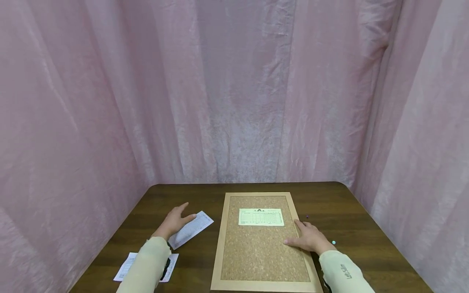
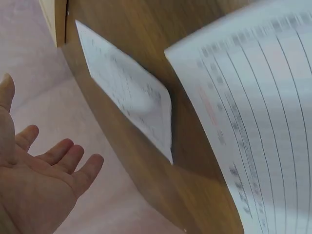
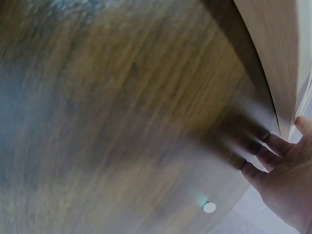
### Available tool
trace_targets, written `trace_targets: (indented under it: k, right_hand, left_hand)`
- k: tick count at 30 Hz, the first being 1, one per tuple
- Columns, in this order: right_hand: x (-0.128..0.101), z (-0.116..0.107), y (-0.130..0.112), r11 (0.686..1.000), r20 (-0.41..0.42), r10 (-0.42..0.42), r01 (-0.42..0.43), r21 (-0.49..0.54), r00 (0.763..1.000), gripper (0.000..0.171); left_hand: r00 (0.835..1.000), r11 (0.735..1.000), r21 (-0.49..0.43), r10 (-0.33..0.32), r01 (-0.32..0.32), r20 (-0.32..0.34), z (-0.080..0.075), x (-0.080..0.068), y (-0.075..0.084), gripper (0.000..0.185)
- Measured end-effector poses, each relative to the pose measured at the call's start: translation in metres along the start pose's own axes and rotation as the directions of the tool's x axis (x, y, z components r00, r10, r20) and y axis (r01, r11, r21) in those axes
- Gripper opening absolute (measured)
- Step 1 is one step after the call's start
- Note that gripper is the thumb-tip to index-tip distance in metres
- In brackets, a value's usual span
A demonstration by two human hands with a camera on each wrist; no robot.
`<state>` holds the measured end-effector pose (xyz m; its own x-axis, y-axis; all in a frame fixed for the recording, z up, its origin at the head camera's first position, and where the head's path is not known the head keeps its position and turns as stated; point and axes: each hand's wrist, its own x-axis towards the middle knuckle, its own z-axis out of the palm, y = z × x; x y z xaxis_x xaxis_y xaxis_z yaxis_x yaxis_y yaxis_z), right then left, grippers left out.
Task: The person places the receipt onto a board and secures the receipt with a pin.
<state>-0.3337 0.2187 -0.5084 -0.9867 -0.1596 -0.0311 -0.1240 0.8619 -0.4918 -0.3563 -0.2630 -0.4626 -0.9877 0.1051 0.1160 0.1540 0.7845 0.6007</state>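
Note:
A wood-framed cork board (image 1: 264,260) lies on the table, and a pale green printed form (image 1: 261,217) is on its upper part. My right hand (image 1: 310,238) rests at the board's right edge, thumb over the frame and the other fingers along the outer side. In the right wrist view those fingers (image 3: 265,155) reach to the tabletop beside the board's edge (image 3: 278,53). To the left, my left hand (image 1: 174,223) is spread above a white printed slip (image 1: 194,231), holding nothing. A second white slip (image 1: 126,266) lies nearer, partly hidden by the left sleeve.
Right of the board lie a small purple item (image 1: 307,216) and a small pale teal round item (image 1: 334,242). Brown wooden tabletop (image 1: 190,195) surrounds the board. Pink curtains (image 1: 242,101) hang behind the table and along both sides.

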Motion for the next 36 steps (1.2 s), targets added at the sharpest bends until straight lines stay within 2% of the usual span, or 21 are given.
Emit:
trace_targets:
  k: [6,10,18,31,36]
  right_hand:
    - [0.001,0.0,0.001,1.0,0.007,-0.009,0.009,-0.004,1.0,0.103]
    - [0.001,0.0,0.002,1.0,0.016,-0.004,0.004,-0.005,1.0,0.103]
    - [0.001,0.001,0.002,1.0,0.035,0.008,-0.008,0.002,0.999,0.104]
    - [-0.002,-0.002,-0.002,1.0,0.038,0.007,-0.007,-0.003,0.999,0.103]
    - [-0.002,-0.002,-0.001,1.0,0.03,0.008,-0.008,-0.006,1.0,0.104]
  left_hand:
    - [0.992,0.992,-0.045,-0.121,0.119,-0.028,-0.015,-0.007,-0.021,0.079]
    - [0.983,0.983,-0.068,-0.174,0.171,-0.049,-0.019,-0.012,-0.034,0.079]
    - [0.972,0.975,-0.062,-0.219,0.214,-0.087,-0.021,-0.029,-0.048,0.076]
    - [0.954,0.96,-0.093,-0.273,0.262,-0.124,-0.016,-0.04,-0.058,0.074]
    - [0.947,0.957,-0.126,-0.281,0.263,-0.153,-0.013,-0.041,-0.056,0.071]
